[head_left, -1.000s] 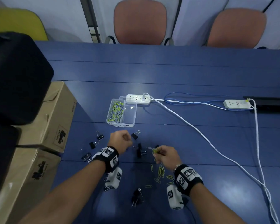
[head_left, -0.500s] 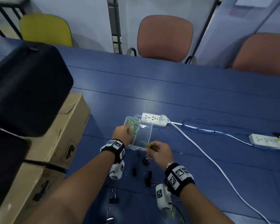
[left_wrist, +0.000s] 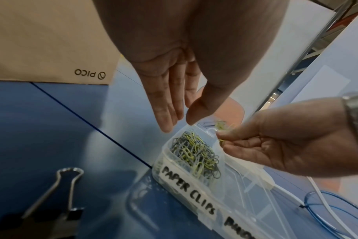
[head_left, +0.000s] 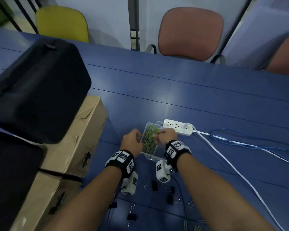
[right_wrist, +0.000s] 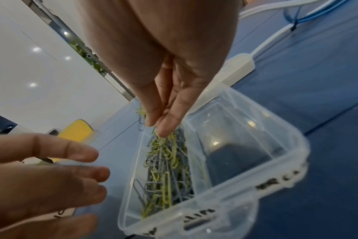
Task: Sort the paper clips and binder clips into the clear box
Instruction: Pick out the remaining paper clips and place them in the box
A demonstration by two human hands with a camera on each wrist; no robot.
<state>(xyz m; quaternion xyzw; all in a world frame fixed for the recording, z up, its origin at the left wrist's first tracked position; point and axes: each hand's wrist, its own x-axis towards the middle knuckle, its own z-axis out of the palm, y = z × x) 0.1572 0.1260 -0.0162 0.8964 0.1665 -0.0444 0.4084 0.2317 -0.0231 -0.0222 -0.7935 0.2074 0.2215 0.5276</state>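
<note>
The clear box (head_left: 151, 156) stands on the blue table, and its left compartment, labelled "PAPER CLIPS", is heaped with yellow and grey paper clips (left_wrist: 196, 155). My right hand (right_wrist: 157, 127) hovers over that compartment and pinches a few yellow paper clips (left_wrist: 223, 127) at its fingertips. My left hand (left_wrist: 179, 122) is just left of the box with straight fingers, holding nothing. In the head view the left hand (head_left: 133, 140) and the right hand (head_left: 158, 133) flank the box. Black binder clips (head_left: 154, 185) lie loose on the table near my wrists.
A white power strip (head_left: 178, 129) touches the box's far side, with white and blue cables (head_left: 232, 142) running right. Cardboard boxes (head_left: 83, 135) and a black case (head_left: 37, 90) stand at the left. More paper clips (head_left: 197, 228) lie at the near edge.
Both hands moved forward from the loose clips to the box. The right hand carried paper clips over the left compartment. The left hand went from curled to straight fingers.
</note>
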